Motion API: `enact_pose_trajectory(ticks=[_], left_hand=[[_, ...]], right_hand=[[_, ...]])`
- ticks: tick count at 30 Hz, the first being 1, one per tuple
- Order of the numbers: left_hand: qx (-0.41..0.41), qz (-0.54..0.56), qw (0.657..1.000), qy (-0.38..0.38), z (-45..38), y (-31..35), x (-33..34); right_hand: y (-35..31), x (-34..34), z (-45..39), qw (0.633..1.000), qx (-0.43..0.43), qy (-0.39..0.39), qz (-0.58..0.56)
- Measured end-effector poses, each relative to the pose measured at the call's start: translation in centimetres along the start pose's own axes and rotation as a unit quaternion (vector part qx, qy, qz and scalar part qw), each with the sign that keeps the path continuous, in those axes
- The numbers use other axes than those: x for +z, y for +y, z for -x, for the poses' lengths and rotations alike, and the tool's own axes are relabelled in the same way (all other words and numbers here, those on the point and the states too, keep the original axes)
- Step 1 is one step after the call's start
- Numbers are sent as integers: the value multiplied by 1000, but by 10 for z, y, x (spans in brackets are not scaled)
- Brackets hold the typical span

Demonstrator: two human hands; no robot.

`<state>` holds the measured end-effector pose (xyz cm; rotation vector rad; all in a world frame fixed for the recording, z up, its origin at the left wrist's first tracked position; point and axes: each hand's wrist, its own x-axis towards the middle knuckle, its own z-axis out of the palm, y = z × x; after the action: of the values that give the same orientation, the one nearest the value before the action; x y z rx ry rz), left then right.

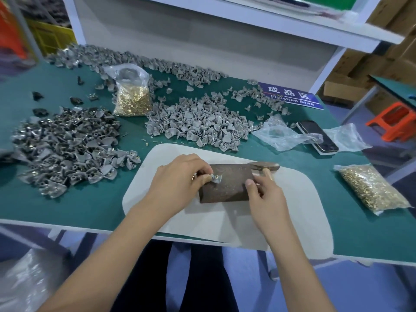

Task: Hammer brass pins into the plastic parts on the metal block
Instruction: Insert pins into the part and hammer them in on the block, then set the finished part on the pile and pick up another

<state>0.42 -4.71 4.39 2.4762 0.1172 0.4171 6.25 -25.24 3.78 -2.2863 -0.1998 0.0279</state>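
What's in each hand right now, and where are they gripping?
The left hand pinches a grey plastic part by its left end over the metal block. The right hand holds the hammer by its wooden handle, just below the head.

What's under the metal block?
The metal block sits on a white mat, which lies on the green table. The mat directly beneath the block is covered, so anything between them can't be seen.
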Motion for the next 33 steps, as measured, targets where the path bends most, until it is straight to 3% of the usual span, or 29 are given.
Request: enact_pose_trajectory(ticks=[3,7,9,11,14,19,25,29,33], left_hand=[[-2,17,999,27,15,-9,-3],[-50,18,993,102,32,-40,-14],[-77,-18,986,144,34,-59,-24],[-122,-79,975,170,33,-78,-34],[-168,-136,957,191,30,-102,-47],[-174,-143,953,200,24,-122,-54],[-124,-122,961,214,25,-125,-45],[-73,-118,968,210,27,-123,-43],[-35,-111,974,195,27,-121,-41]], right_hand=[[1,2,12,996,8,29,-81],[0,7,22,993,6,79,-85],[-9,12,20,987,-51,149,-8],[-26,21,17,971,-161,173,38],[-52,47,12,958,-254,109,72],[-74,85,3,965,-245,19,91],[-78,96,3,954,-231,40,185],[-81,100,3,932,-233,13,277],[-100,111,-7,938,-246,-43,242]])
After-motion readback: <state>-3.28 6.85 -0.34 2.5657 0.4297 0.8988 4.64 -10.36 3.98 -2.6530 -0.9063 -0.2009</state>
